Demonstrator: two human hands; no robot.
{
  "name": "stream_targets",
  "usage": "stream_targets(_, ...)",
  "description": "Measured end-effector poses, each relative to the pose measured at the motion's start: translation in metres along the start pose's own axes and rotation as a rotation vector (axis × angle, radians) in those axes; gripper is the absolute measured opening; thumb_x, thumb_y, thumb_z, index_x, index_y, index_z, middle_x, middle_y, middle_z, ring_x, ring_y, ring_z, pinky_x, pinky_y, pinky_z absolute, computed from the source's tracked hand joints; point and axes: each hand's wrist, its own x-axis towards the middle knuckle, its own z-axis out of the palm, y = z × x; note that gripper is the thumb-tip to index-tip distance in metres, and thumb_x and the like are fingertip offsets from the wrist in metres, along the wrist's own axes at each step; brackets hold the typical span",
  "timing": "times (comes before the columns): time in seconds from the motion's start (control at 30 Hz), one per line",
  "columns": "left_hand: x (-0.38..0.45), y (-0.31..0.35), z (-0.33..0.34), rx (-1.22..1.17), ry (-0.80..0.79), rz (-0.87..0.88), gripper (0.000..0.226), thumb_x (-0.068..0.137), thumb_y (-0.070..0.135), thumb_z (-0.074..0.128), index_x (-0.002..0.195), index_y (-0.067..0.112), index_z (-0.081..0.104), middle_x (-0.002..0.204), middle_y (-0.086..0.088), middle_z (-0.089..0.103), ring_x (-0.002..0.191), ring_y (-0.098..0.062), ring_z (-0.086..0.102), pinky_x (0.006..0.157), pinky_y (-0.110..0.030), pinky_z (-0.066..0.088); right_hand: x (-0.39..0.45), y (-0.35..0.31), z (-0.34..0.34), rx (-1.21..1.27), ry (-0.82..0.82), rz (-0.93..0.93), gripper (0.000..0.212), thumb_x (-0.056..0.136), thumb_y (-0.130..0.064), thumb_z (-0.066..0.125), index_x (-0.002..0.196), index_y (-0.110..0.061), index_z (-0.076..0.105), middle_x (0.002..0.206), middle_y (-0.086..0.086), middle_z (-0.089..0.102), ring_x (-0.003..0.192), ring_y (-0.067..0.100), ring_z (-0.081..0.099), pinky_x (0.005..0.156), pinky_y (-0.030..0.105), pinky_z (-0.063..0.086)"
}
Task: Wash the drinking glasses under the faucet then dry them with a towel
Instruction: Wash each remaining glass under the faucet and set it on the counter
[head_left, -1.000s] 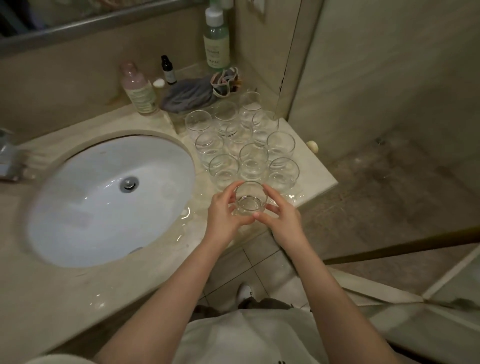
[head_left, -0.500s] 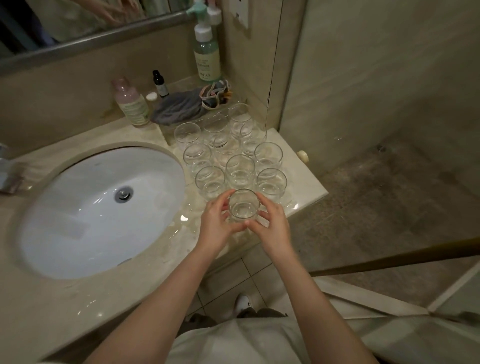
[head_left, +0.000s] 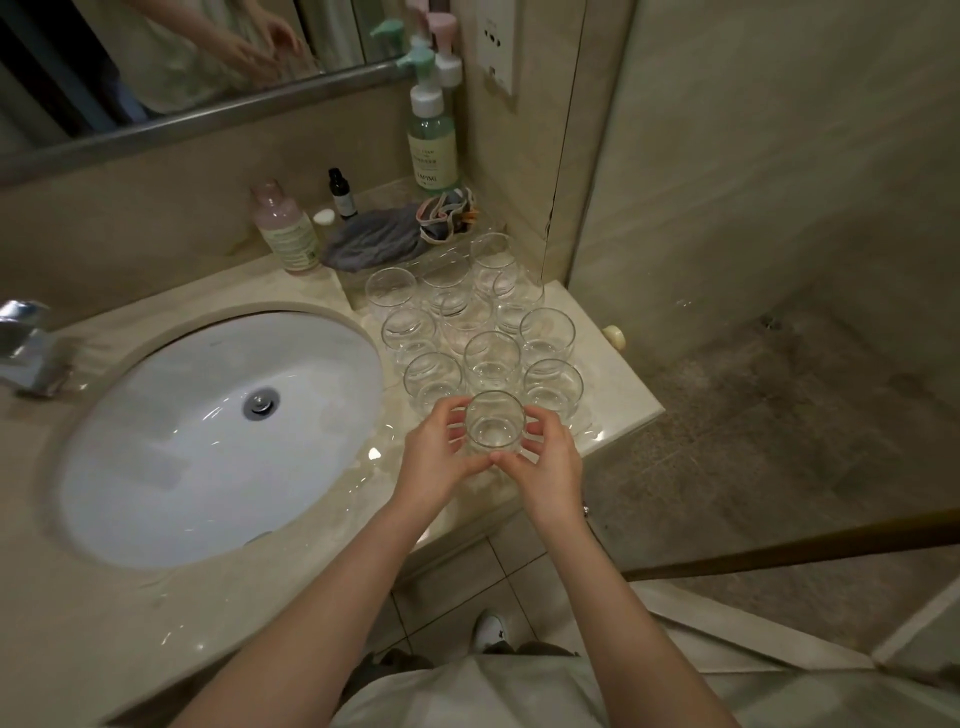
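A clear drinking glass (head_left: 493, 422) stands upright at the front of the wet counter, right of the sink. My left hand (head_left: 436, 457) grips its left side and my right hand (head_left: 548, 462) grips its right side, thumbs meeting at its near edge. Behind it, several more clear glasses (head_left: 491, 358) stand close together in rows. The white oval sink (head_left: 156, 467) lies to the left, with the chrome faucet (head_left: 26, 343) at the far left edge. A grey towel (head_left: 374, 244) lies crumpled at the back of the counter.
A pink-capped bottle (head_left: 285, 234), a small dark bottle (head_left: 343, 195) and a green pump bottle (head_left: 431, 140) stand by the back wall. Hair ties (head_left: 447, 218) lie on the towel. The counter (head_left: 623, 395) ends just right of the glasses, with shower floor below.
Both hands stay on the same front glass. They and the glass sit slightly nearer the rows of glasses, and the view has tilted up a little.
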Motion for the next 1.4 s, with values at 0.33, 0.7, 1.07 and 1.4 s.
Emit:
stream_targets(0.33,0.006,0.001,-0.007,0.082,-0.025,-0.016,0.075,0.065,0.014,0.090,0.131,0.021,0.056,0.114,-0.008,0.065,0.096,-0.020,0.066,0.081,-0.028,0.054,0.009,-0.003,0.006,-0.211,0.028,0.007,0.063,0.073,-0.012,0.083,0.127,-0.018,0.052,0.117,0.008,0.057,0.105,0.022,0.059,0.091,0.038,0.051)
stream_targets(0.7,0.008,0.020,-0.065,0.623,-0.138,0.042,0.054,0.072,0.047,0.079,0.120,0.033,0.060,0.108,0.008,0.066,0.099,-0.016,0.063,0.084,-0.033,0.051,0.023,-0.076,-0.013,-0.776,-0.196,-0.289,0.054,0.079,-0.022,0.078,0.127,-0.010,0.058,0.121,0.013,0.055,0.108,0.029,0.054,0.076,0.023,0.034)
stream_targets(1.07,-0.037,-0.022,-0.221,0.598,0.256,-0.155,0.056,0.075,0.048,0.077,0.126,0.030,0.060,0.125,0.008,0.062,0.111,-0.016,0.059,0.077,-0.027,0.040,0.004,-0.137,0.138,-0.770,-0.624,-0.497,0.053,0.081,-0.021,0.077,0.129,-0.015,0.056,0.123,0.010,0.054,0.107,0.025,0.056,0.087,0.029,0.042)
stream_targets(1.4,-0.093,-0.113,-0.402,0.425,0.580,-0.346,0.049,0.071,0.039,0.083,0.114,0.022,0.068,0.116,0.002,0.069,0.108,-0.020,0.062,0.090,-0.037,0.049,-0.045,-0.190,0.338,-0.768,-0.839,-0.642,0.047,0.083,-0.021,0.075,0.127,-0.015,0.058,0.123,0.009,0.056,0.110,0.025,0.057,0.092,0.037,0.046)
